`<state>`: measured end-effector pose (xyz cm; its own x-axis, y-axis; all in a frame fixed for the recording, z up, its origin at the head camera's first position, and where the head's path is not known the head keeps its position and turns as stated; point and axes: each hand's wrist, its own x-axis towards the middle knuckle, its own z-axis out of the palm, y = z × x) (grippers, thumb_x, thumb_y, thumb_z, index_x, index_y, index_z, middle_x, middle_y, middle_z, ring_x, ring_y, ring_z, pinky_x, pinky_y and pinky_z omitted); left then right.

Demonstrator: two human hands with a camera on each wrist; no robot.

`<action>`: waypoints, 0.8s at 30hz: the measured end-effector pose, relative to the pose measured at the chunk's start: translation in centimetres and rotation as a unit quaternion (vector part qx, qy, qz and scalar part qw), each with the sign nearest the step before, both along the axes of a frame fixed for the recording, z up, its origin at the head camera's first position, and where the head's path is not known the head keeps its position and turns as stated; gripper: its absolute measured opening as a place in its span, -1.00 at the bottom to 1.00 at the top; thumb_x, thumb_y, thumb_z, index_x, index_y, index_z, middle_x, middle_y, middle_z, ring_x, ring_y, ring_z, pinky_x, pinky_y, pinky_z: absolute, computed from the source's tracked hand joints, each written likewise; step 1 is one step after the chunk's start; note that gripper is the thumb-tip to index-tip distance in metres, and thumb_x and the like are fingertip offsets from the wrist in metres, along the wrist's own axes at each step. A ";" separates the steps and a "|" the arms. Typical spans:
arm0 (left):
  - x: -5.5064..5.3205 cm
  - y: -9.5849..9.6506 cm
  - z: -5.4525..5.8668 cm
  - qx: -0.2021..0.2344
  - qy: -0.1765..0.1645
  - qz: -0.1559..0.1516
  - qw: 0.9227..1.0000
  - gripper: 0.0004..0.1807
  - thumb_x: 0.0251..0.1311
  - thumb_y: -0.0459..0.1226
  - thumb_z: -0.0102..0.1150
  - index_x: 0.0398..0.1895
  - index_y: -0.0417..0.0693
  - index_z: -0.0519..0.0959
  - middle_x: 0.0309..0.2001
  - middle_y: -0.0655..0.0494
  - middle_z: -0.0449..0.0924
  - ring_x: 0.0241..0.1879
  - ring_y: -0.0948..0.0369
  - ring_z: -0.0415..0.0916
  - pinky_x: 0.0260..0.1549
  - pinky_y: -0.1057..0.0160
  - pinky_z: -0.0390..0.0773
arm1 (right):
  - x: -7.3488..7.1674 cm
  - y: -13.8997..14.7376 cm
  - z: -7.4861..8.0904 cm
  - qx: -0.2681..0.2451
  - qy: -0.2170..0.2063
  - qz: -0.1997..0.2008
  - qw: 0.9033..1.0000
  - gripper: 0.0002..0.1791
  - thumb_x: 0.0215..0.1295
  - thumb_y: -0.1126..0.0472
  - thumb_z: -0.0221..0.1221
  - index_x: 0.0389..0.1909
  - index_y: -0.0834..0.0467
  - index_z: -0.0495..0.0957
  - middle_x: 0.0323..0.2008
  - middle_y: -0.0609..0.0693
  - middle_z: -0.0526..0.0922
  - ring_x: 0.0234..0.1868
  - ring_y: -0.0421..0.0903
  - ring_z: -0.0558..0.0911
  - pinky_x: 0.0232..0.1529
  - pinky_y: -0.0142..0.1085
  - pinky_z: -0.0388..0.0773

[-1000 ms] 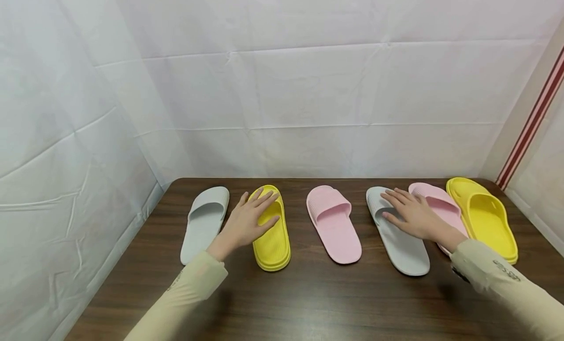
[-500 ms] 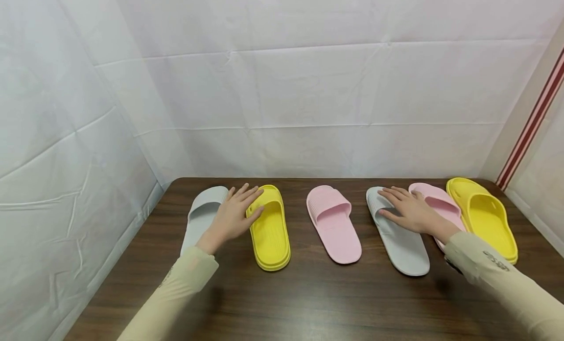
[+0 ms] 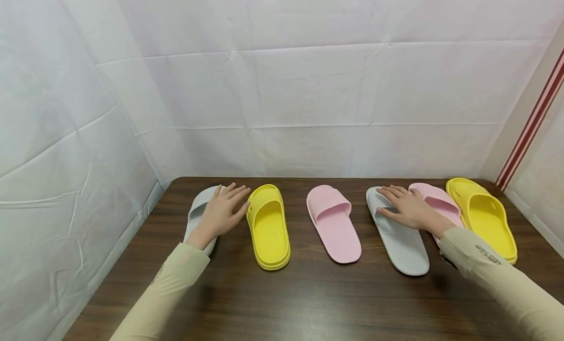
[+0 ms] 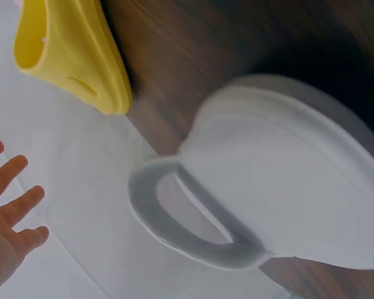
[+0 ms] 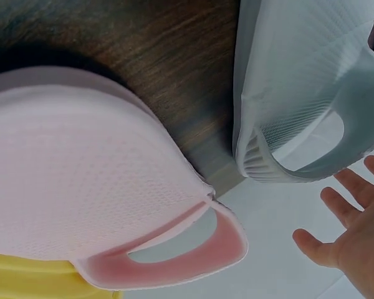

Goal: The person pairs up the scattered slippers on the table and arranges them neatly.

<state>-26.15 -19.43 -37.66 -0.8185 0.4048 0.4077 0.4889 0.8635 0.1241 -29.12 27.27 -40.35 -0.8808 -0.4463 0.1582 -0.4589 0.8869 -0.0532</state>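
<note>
My left hand (image 3: pixel 220 211), fingers spread, hovers over the left grey slipper (image 3: pixel 197 215) and hides part of its strap and sole. That slipper (image 4: pixel 287 168) looms large in the left wrist view, with the fingers apart from its strap. Just to its right lies a yellow slipper (image 3: pixel 271 228). Over the strap of the other grey slipper (image 3: pixel 407 255) is my right hand (image 3: pixel 407 208), its fingers extended and holding nothing. In the right wrist view the fingertips come close to the strap of this grey slipper (image 5: pixel 318 81).
A pink slipper (image 3: pixel 337 228) lies mid-table. Beyond the right hand are a second pink slipper (image 3: pixel 440 201) and a second yellow slipper (image 3: pixel 484 218), side by side. The dark wooden table (image 3: pixel 282 302) meets white cloth walls (image 3: pixel 308 86) behind and at the sides.
My left hand has moved left, from over the yellow slipper to over the left grey slipper. The right hand has shifted slightly left. The slippers stay in place.
</note>
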 end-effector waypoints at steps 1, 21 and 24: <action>0.0 -0.2 0.0 -0.001 -0.002 0.004 1.000 -0.54 0.22 -0.12 -0.02 0.17 -0.06 0.38 0.18 -0.05 0.39 0.27 -0.02 0.19 0.29 -0.09 -0.07 | 0.0 0.0 0.0 0.001 -0.002 -0.001 1.000 -0.31 0.22 -0.20 -0.05 0.27 0.11 0.20 0.21 0.20 0.32 0.26 0.18 0.22 0.07 0.26 0.09; -0.9 -4.0 -0.8 -0.015 0.003 0.044 0.999 -0.55 0.24 -0.13 -0.05 0.15 -0.10 0.39 0.18 -0.09 0.37 0.25 -0.06 0.20 0.26 -0.16 -0.08 | -1.0 0.6 -0.7 0.010 -0.002 0.003 1.000 -0.23 0.13 -0.30 -0.02 0.27 0.06 0.19 0.22 0.17 0.32 0.25 0.16 0.23 0.03 0.24 0.09; -1.1 -4.5 -1.0 -0.017 -0.010 0.052 0.998 -0.54 0.24 -0.13 -0.05 0.17 -0.10 0.37 0.20 -0.10 0.35 0.25 -0.07 0.18 0.26 -0.18 -0.10 | -1.0 0.7 -0.6 0.015 -0.008 0.002 1.000 -0.21 0.12 -0.33 -0.03 0.28 0.05 0.18 0.23 0.17 0.31 0.25 0.15 0.24 0.04 0.25 0.09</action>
<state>-27.23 -23.96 -38.66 -0.8645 0.3307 0.3786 0.3945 0.9131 0.1033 -30.07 27.95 -40.98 -0.8816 -0.4535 0.1310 -0.4610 0.8868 -0.0326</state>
